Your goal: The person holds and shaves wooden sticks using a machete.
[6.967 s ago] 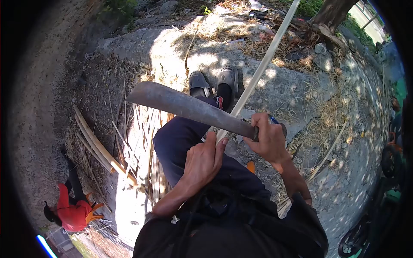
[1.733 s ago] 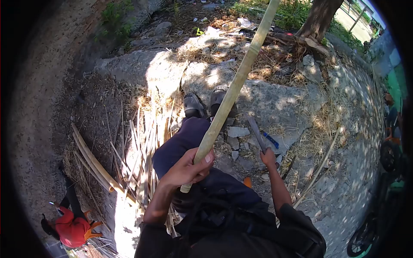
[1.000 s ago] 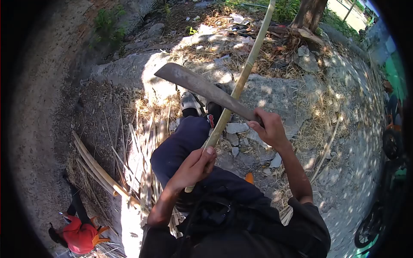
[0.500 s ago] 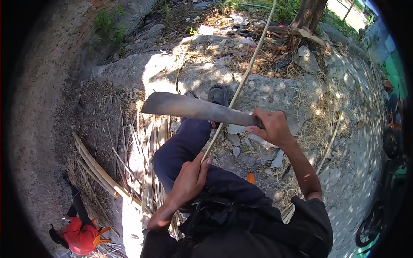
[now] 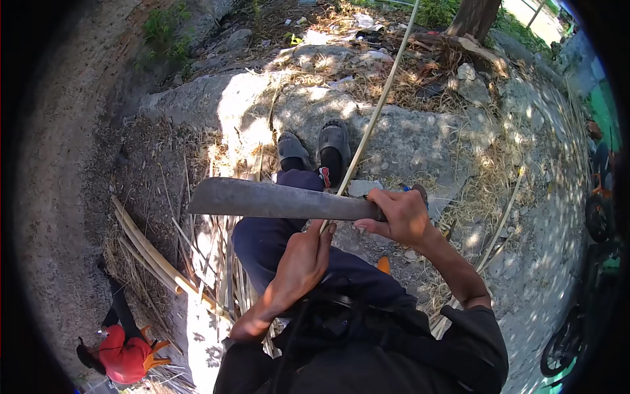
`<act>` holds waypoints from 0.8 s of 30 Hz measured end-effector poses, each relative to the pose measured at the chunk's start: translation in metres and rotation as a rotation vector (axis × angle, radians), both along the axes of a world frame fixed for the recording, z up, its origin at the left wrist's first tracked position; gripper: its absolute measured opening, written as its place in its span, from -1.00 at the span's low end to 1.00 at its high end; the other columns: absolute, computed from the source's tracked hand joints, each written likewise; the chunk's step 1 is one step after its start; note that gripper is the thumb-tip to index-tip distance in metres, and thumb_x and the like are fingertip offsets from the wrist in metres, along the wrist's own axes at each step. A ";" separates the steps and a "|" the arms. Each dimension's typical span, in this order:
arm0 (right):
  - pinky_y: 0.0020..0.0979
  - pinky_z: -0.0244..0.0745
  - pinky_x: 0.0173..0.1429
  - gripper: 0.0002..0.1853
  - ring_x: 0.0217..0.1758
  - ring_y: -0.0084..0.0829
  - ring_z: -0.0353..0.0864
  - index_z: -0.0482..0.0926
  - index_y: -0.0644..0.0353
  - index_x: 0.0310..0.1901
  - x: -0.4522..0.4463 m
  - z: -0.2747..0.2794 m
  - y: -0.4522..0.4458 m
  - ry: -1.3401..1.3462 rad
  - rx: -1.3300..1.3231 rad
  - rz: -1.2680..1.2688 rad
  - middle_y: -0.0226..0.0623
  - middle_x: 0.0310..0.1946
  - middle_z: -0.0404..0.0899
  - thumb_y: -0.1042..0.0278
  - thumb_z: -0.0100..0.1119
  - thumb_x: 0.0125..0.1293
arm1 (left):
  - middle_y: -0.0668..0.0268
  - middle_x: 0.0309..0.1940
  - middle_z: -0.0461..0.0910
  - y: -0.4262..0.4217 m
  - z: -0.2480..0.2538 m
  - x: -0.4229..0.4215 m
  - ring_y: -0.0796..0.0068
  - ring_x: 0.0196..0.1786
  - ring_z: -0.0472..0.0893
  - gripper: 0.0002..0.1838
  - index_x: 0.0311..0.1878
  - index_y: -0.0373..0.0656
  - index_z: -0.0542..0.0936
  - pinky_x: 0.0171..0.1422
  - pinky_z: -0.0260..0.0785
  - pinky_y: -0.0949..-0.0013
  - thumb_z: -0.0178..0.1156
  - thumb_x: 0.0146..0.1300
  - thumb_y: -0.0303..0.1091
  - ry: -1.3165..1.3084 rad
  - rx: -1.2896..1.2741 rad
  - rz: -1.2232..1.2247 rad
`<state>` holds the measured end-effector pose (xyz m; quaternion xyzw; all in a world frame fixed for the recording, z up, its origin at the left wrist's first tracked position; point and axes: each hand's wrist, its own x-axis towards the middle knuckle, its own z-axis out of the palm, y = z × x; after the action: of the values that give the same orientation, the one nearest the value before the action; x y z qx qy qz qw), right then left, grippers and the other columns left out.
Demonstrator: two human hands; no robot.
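Note:
My right hand [image 5: 405, 215] is closed around the handle of a machete [image 5: 282, 199], whose broad dark blade points left across my knees. My left hand [image 5: 302, 262] grips the near end of a long, thin bamboo strip [image 5: 374, 115]. The strip slants up and away to the top of the view. The blade lies across the strip just beyond my left fingers; whether its edge bites into the strip I cannot tell. Part of the machete's handle is hidden by my right fingers.
Bamboo poles [image 5: 147, 246] and split strips [image 5: 220, 262] lie on the ground to my left. A person in a red top [image 5: 123, 354] sits at the lower left. Ahead is a rock ledge [image 5: 407, 141] with a tree trunk [image 5: 474, 20]. Motorbike wheels [image 5: 563, 341] show at right.
The machete has come down the strip toward my left hand, and its blade is more level. My left hand has risen slightly to the right. Both of my shoes now show.

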<state>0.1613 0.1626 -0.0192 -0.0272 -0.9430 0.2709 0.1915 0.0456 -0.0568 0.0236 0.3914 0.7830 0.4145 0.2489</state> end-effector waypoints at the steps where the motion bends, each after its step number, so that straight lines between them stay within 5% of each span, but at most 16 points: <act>1: -0.24 0.54 -0.43 -0.37 -0.50 -0.16 0.70 0.56 0.19 -0.19 -0.001 0.000 0.002 0.001 0.002 0.000 -0.25 -0.49 0.62 -0.35 0.39 0.31 | -0.19 -0.48 0.56 0.000 -0.003 0.000 -0.34 -0.37 0.58 -0.79 0.13 -0.38 0.52 -0.34 0.31 -0.08 0.06 0.61 -0.44 0.028 0.020 0.003; 6: -0.23 0.51 -0.49 -0.36 -0.54 -0.21 0.69 0.56 0.17 -0.24 -0.004 -0.006 0.023 0.023 0.025 -0.117 -0.27 -0.55 0.59 -0.40 0.32 0.35 | -0.18 -0.52 0.56 -0.008 -0.002 0.000 -0.33 -0.40 0.60 -0.82 0.09 -0.36 0.50 -0.35 0.29 -0.19 0.13 0.58 -0.45 0.059 -0.021 -0.005; 8: -0.23 0.51 -0.48 -0.36 -0.53 -0.21 0.69 0.56 0.16 -0.24 -0.005 -0.009 0.023 0.023 0.049 -0.119 -0.27 -0.56 0.59 -0.41 0.32 0.34 | -0.15 -0.55 0.47 -0.009 -0.004 0.001 -0.36 -0.41 0.52 -0.78 -0.06 -0.33 0.48 -0.35 0.25 -0.10 0.03 0.67 -0.34 0.069 -0.060 0.021; 16: -0.21 0.51 -0.48 -0.38 -0.53 -0.20 0.70 0.57 0.12 -0.23 -0.001 -0.017 0.006 0.048 0.013 -0.024 -0.29 -0.57 0.61 -0.42 0.30 0.36 | -0.15 -0.53 0.47 -0.009 -0.006 0.003 -0.34 -0.39 0.53 -0.80 -0.02 -0.33 0.49 -0.35 0.25 -0.08 0.03 0.67 -0.35 0.021 -0.092 0.005; 21: -0.20 0.51 -0.46 -0.39 -0.53 -0.15 0.70 0.58 0.16 -0.23 -0.009 -0.023 0.055 -0.022 0.059 -0.318 -0.24 -0.59 0.60 -0.38 0.25 0.43 | -0.14 -0.54 0.45 -0.020 0.002 0.006 -0.33 -0.40 0.53 -0.82 -0.02 -0.32 0.48 -0.37 0.24 -0.04 0.03 0.66 -0.38 -0.015 -0.118 -0.024; 24: -0.20 0.52 -0.46 -0.38 -0.53 -0.14 0.70 0.58 0.16 -0.22 -0.008 -0.022 0.048 0.027 0.023 -0.244 -0.24 -0.58 0.61 -0.39 0.26 0.42 | -0.13 -0.55 0.43 -0.018 0.001 0.005 -0.32 -0.43 0.51 -0.83 -0.03 -0.32 0.48 -0.38 0.22 -0.02 0.04 0.66 -0.39 -0.034 -0.098 -0.017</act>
<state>0.1536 0.2107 -0.0413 -0.1357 -0.9331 0.2349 0.2360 0.0505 -0.0746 0.0243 0.3781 0.7947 0.3801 0.2845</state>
